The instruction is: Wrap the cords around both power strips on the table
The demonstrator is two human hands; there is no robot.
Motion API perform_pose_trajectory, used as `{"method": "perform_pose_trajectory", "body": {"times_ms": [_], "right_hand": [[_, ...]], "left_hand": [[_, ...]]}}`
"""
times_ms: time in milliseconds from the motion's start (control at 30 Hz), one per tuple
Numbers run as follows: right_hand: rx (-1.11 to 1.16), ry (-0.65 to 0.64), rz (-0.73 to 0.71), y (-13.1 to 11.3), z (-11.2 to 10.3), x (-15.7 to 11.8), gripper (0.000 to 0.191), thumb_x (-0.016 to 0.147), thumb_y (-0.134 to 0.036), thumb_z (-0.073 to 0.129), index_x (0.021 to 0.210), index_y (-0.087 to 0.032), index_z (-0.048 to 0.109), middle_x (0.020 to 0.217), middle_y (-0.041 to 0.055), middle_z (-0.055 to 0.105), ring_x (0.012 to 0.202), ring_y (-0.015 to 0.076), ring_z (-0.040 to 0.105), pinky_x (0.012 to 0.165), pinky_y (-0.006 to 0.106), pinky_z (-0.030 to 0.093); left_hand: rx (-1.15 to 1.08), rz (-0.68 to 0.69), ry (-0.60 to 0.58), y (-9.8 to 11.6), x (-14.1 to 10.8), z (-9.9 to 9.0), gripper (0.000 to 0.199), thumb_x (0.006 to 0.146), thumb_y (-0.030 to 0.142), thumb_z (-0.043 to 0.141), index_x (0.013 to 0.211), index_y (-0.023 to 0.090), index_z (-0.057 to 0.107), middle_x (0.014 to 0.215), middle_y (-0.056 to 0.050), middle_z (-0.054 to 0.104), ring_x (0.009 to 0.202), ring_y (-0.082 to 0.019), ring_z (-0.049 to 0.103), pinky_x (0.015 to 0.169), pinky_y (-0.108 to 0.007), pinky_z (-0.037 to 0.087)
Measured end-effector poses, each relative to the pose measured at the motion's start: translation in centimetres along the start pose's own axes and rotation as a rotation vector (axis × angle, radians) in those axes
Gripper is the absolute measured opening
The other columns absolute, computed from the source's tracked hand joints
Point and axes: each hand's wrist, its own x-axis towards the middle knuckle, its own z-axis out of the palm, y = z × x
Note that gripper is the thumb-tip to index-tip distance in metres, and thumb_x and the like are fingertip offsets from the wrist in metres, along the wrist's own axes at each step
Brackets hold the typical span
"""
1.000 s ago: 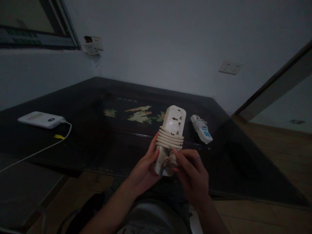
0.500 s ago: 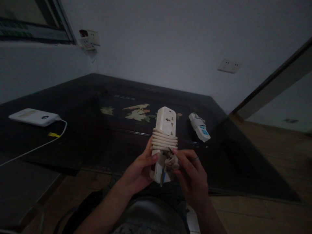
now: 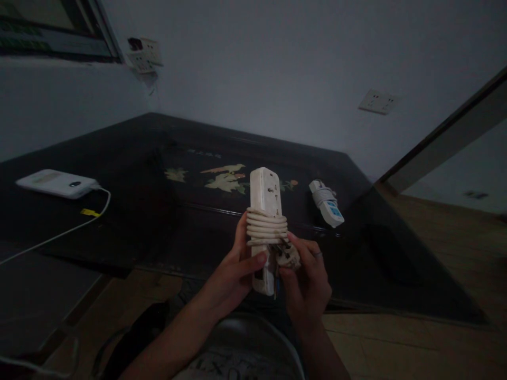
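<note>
A white power strip (image 3: 264, 191) is held up above the near table edge, its off-white cord (image 3: 267, 227) wound round its middle in several turns. My left hand (image 3: 233, 269) is closed round the strip's left side, thumb lying on its lower front. The fingers of my right hand (image 3: 309, 274) pinch the plug (image 3: 289, 256) at the cord's end, by the strip's lower right. Thin loose strands, one bluish, hang below the plug; what they are is unclear. Farther right, a smaller white power strip (image 3: 328, 203) with blue sockets lies on the table, its cord wrapped round it.
The dark glossy table (image 3: 190, 221) bears a bird-and-leaf picture. On its left lies a white power bank (image 3: 57, 183) with a white cable (image 3: 79, 224) and a yellow tag (image 3: 90, 212). Wall sockets (image 3: 378, 101) sit on the wall behind.
My right hand has shifted the plug slightly to the right, away from the strip's front. The strip stands a little more upright, still held in my left hand.
</note>
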Motion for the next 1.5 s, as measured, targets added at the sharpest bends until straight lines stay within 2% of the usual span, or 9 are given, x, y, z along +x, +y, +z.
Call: {"method": "perform_pose_trajectory", "body": {"times_ms": [133,333,500,600,833,967,1133,1400,1500], "right_hand": [[-0.037,-0.053,-0.034,0.8,-0.7,0.1,0.044,0.089,-0.021,0.052,0.131,-0.03,0.05,0.098,0.0049,0.058,0.092,0.0203,0.056,0.074,0.033,0.05],[-0.031,-0.135,-0.085,1.1,-1.1,0.1,0.048,0.088,-0.023,0.056,0.134,-0.032,0.048,0.096,0.0045,0.054,0.089,0.0189,0.054,0.073,0.031,0.05],[-0.058,-0.145,-0.053,1.1,-0.6,0.0,0.048,0.086,-0.019,0.058,0.132,-0.032,0.051,0.095,0.005,0.055,0.087,0.0182,0.055,0.072,0.03,0.05],[-0.062,-0.178,-0.037,1.4,-0.7,0.0,0.047,0.085,-0.018,0.06,0.129,-0.031,0.055,0.095,0.0047,0.055,0.085,0.0177,0.057,0.07,0.03,0.051],[-0.076,-0.165,-0.09,1.2,-1.2,-0.4,0.049,0.084,-0.018,0.062,0.13,-0.032,0.053,0.095,0.005,0.055,0.086,0.0184,0.055,0.071,0.031,0.051],[-0.002,-0.171,-0.141,1.4,-1.2,-0.4,0.053,0.085,-0.022,0.062,0.135,-0.033,0.048,0.095,0.0048,0.053,0.086,0.0189,0.053,0.071,0.032,0.049],[0.101,-0.182,-0.128,2.1,-1.0,-0.1,0.051,0.087,-0.02,0.058,0.134,-0.034,0.048,0.096,0.0045,0.052,0.088,0.0192,0.052,0.072,0.033,0.048],[0.152,-0.192,-0.119,2.4,-0.9,0.1,0.05,0.086,-0.015,0.057,0.131,-0.034,0.051,0.095,0.0035,0.051,0.088,0.019,0.05,0.074,0.033,0.046],[0.16,-0.209,-0.12,2.4,-0.9,0.3,0.049,0.086,-0.017,0.058,0.131,-0.034,0.051,0.095,0.0037,0.051,0.088,0.0192,0.051,0.073,0.033,0.046]], "left_hand": [[0.028,-0.01,0.007,-0.3,0.2,-0.4,0.089,0.076,0.018,0.072,0.143,0.043,0.019,0.132,-0.003,0.054,0.12,-0.023,0.053,0.1,-0.033,0.042],[0.051,0.033,0.04,-0.9,0.9,-1.2,0.071,0.081,0.04,0.065,0.142,0.037,0.027,0.132,-0.006,0.055,0.115,-0.023,0.056,0.097,-0.033,0.044],[-0.01,-0.011,0.082,-0.8,1.5,-1.5,0.074,0.076,0.029,0.072,0.139,0.035,0.032,0.123,-0.003,0.061,0.105,-0.021,0.061,0.085,-0.029,0.05],[-0.036,-0.082,0.068,-0.6,1.8,-1.9,0.07,0.073,0.024,0.073,0.135,0.028,0.041,0.116,-0.005,0.065,0.101,-0.021,0.063,0.08,-0.027,0.051],[0.012,-0.084,0.039,-0.4,1.3,-1.7,0.058,0.072,0.022,0.073,0.125,0.023,0.052,0.116,-0.006,0.065,0.1,-0.022,0.063,0.078,-0.027,0.051],[0.035,-0.074,0.08,-0.2,0.8,-1.2,0.063,0.067,0.023,0.077,0.126,0.024,0.052,0.117,-0.005,0.065,0.104,-0.024,0.061,0.08,-0.029,0.051],[0.035,-0.06,0.116,-0.4,0.9,-0.8,0.077,0.065,0.029,0.079,0.133,0.025,0.045,0.117,-0.007,0.065,0.105,-0.026,0.061,0.08,-0.031,0.051],[0.036,-0.039,0.14,-0.9,1.2,-0.9,0.07,0.066,0.029,0.078,0.129,0.023,0.049,0.12,-0.008,0.063,0.107,-0.024,0.06,0.083,-0.029,0.05],[0.06,-0.029,0.145,-0.6,1.2,-0.8,0.074,0.064,0.029,0.08,0.129,0.023,0.047,0.119,-0.007,0.064,0.106,-0.024,0.06,0.081,-0.028,0.051]]}}
